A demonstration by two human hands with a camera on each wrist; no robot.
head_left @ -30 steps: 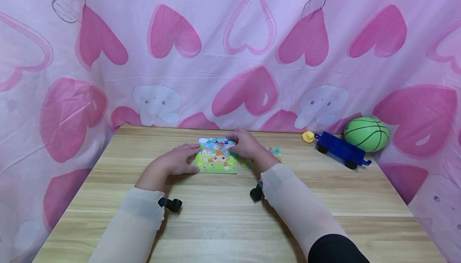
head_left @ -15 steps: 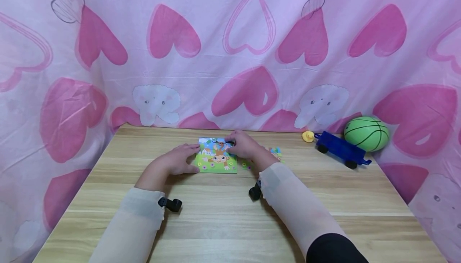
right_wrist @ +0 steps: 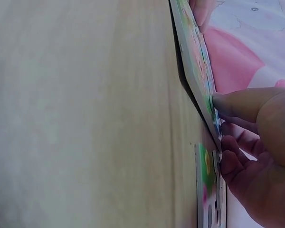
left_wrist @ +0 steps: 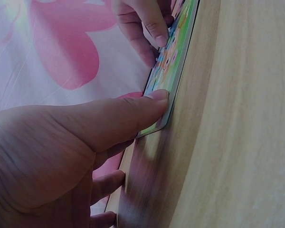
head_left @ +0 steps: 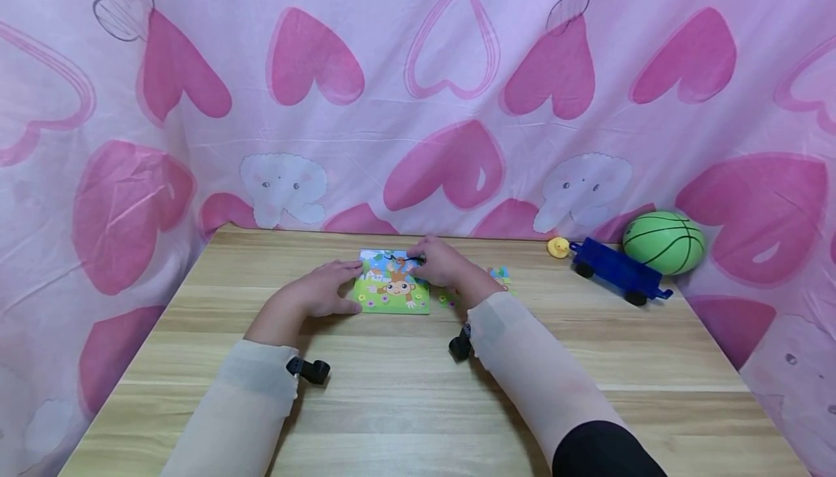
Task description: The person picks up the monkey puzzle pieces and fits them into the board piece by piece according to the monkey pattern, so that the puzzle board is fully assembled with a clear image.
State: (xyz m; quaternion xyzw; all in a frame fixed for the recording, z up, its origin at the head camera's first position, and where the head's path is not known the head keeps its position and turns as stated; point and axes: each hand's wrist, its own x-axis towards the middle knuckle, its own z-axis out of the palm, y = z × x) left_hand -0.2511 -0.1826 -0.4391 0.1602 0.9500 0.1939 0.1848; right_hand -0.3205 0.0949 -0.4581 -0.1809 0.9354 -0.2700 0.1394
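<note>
A square jigsaw puzzle [head_left: 392, 299] with a cartoon monkey lies flat near the back of the table. The left hand [head_left: 324, 288] spans its left edge with fingers spread; in the left wrist view, the thumb [left_wrist: 149, 107] presses its near corner. At the far right corner, the right hand [head_left: 444, 263] has thumb and curled fingers around what seems to be a puzzle piece, mostly hidden by the fingers. In the right wrist view, the right thumb [right_wrist: 232, 103] rests on the puzzle's face. Loose puzzle pieces [head_left: 500, 275] lie right of the puzzle, partly behind the right wrist.
On the right side of the wooden table [head_left: 392, 404] stand a small yellow duck [head_left: 558, 247], a blue toy wagon [head_left: 617, 271] and a green ball [head_left: 665, 243]. A pink heart-patterned curtain [head_left: 353, 121] hangs behind the table's back edge.
The right hand and forearm have shifted very slightly to the left at the puzzle's far right corner. The left hand and the puzzle stay in place.
</note>
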